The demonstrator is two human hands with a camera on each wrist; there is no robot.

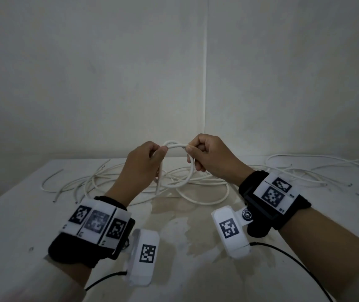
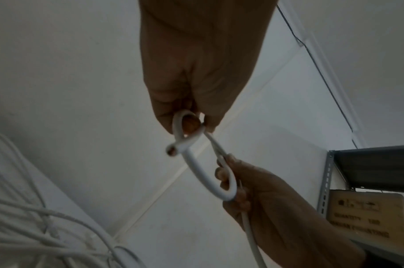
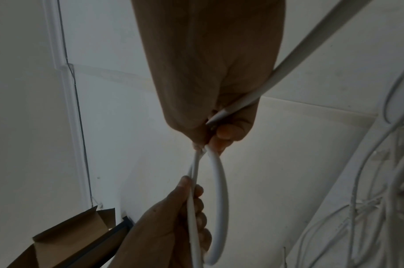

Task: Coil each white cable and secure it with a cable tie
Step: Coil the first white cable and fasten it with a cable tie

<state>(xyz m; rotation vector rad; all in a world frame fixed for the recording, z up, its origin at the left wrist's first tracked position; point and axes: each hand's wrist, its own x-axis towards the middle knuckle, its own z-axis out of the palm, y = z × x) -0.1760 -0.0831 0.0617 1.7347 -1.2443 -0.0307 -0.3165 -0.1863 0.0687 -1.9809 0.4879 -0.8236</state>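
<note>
The left hand [image 1: 145, 162] is raised above the pale table [image 1: 11, 214], its thumb and curled fingers pinching one end of a small loop of thick white round cable [image 1: 175, 146]; in the left wrist view the cut end of that cable [image 2: 171, 150], showing coppery metal, pokes out just past the pinch where the strand crosses itself; a thinner pale strip hangs down from this hand, and whether it is a cable tie cannot be told; the right hand [image 1: 212, 156], level with the left and near it, has its fingers curled round the other side of the same loop, thumb pressed against the strands; from it the cable bends down in a wider ring toward the table; behind and below both hands a loose tangle of thin white cables [image 1: 109, 182] lies spread across the tabletop, reaching to the right edge by the pale wall [image 1: 283, 73].
</note>
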